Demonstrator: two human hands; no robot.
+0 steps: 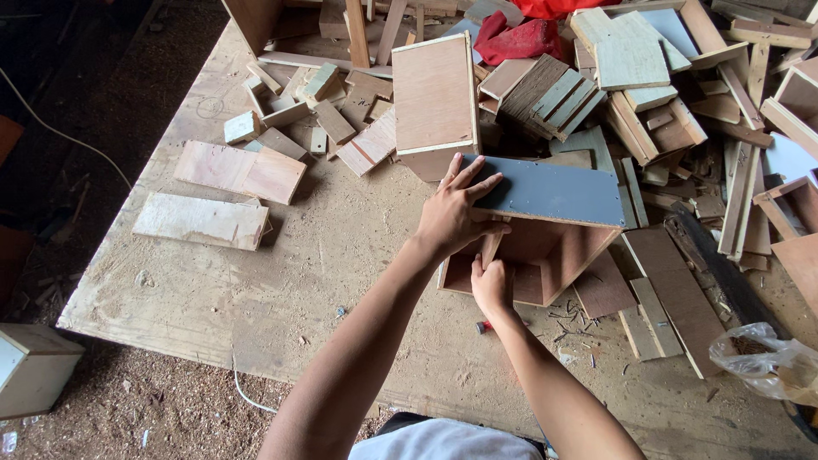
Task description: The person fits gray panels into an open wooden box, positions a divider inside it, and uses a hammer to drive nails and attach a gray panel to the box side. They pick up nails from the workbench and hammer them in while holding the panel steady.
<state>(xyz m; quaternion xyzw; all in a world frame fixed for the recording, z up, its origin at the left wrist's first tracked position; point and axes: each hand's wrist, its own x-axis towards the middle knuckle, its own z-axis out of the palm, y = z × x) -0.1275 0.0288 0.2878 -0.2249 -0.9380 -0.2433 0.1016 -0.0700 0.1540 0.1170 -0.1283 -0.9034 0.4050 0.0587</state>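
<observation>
Head view, one frame. Two hands in view, both the person's own.

Left hand [452, 213]: fingers spread flat, pressing on the near-left end of one grey-painted rectangular board [554, 192]. Not clenched, not wrapped round anything.

Right hand [492, 285]: fingers curled round one thin wooden strip [492, 243] that stands inside the box opening, just under the grey board.

One open plywood box [545, 264] lies on its side near the middle of the plywood counter [341, 255], opening toward the near edge; the grey board rests across its top. Contents: only the strip and the right hand's fingers visible inside.

One flat plywood panel with pale edging [434, 94] lies just behind the left hand, toward the far edge. Two pale flat plywood pieces [200, 220] lie near the left edge. A heap of wooden offcuts [648, 102], too many to count, fills the far-right corner. One crumpled clear plastic bag [767, 362] sits at the right edge. Loose small nails [567, 319], number unclear, lie just near-side of the box.
</observation>
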